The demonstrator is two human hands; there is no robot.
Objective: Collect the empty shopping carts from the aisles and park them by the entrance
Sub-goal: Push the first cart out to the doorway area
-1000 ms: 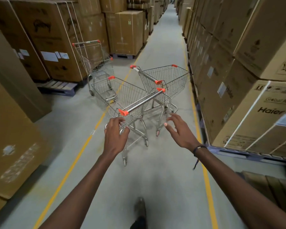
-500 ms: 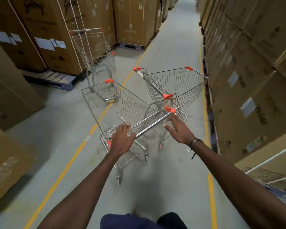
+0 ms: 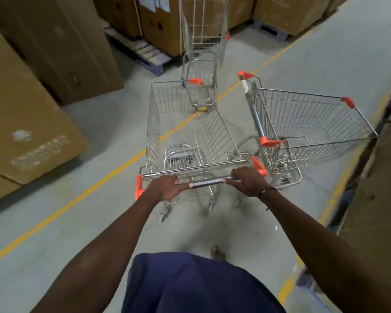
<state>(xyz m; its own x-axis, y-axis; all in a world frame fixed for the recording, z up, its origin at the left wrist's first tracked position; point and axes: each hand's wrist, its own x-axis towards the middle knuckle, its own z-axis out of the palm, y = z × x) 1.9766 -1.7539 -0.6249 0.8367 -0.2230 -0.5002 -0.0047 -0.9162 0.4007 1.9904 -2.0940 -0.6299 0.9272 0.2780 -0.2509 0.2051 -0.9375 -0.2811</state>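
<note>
An empty wire shopping cart [image 3: 178,123] with orange corner caps stands right in front of me. Its metal handle bar [image 3: 209,182] is gripped by both hands: my left hand [image 3: 165,188] near the left end, my right hand [image 3: 248,180] near the right end. A second empty cart [image 3: 307,127] sits just to the right, turned sideways, its handle close to my cart's right corner. A third cart [image 3: 201,53] stands farther ahead by the boxes, its top cut off by the frame.
Tall cardboard boxes [image 3: 32,114] line the left side, with more stacked boxes [image 3: 388,177] on the right. A blue pallet [image 3: 149,57] lies ahead on the left. A yellow floor line [image 3: 99,181] runs diagonally under the carts.
My right hand reached the handle and closed on it beside my left. I stepped up behind the cart, and it now points straight ahead of me.
</note>
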